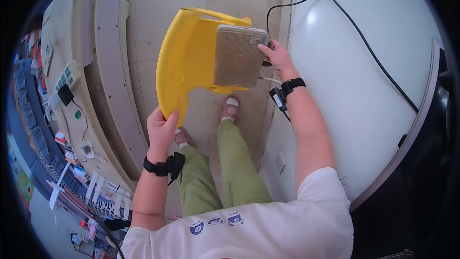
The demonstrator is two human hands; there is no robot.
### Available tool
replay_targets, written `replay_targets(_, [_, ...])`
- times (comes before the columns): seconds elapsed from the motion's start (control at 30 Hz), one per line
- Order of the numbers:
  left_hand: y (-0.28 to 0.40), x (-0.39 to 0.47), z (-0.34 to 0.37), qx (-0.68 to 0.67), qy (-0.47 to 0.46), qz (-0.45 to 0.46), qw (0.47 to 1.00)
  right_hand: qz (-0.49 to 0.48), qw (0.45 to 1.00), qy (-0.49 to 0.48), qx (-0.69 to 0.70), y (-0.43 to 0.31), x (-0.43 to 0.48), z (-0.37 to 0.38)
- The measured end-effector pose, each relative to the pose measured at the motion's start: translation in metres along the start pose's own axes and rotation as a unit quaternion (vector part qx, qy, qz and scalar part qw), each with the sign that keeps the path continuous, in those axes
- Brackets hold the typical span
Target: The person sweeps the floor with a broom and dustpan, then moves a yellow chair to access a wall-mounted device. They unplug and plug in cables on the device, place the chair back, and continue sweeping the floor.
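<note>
My left hand grips the lower curved end of a yellow plastic chair's backrest, thumb on top. My right hand holds the cable side of a flat grey box, which looks like a set-top box or router. Its perforated face bears a label near the upper right corner. The box is over the chair's right side; whether it rests on the seat cannot be told. A black plug and a white cable come out of its side below my right fingers.
A black cable arcs along the white wall to a silver-framed black screen at right. A wall socket sits low. On the left, a long wooden table carries a power strip with a black adapter.
</note>
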State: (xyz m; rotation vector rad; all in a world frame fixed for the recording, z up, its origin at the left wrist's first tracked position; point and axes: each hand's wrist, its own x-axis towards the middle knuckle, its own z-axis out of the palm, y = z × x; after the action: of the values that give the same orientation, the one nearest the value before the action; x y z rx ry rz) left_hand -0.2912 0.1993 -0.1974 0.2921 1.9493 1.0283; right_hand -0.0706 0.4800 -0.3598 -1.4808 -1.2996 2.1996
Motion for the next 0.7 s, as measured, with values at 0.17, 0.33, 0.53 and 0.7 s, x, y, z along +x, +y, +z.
replay_targets(0.17, [-0.007,0.029,0.02,-0.033,-0.015,-0.008,0.999,-0.016,0.994,0.106,0.033,0.033,0.009,0.002])
replay_targets(0.33, [-0.024,0.051,0.016,-0.05,0.015,-0.018,0.998,-0.078,0.967,0.192,0.148,0.02,-0.017,-0.021])
replay_targets(0.53, [-0.012,0.076,-0.005,0.129,0.11,0.085,0.982,-0.132,0.972,0.14,0.135,-0.044,-0.063,-0.016])
replay_targets(0.7, [0.041,0.057,0.027,0.188,0.167,0.316,0.915,-0.188,0.982,0.015,0.0,-0.072,-0.106,0.05])
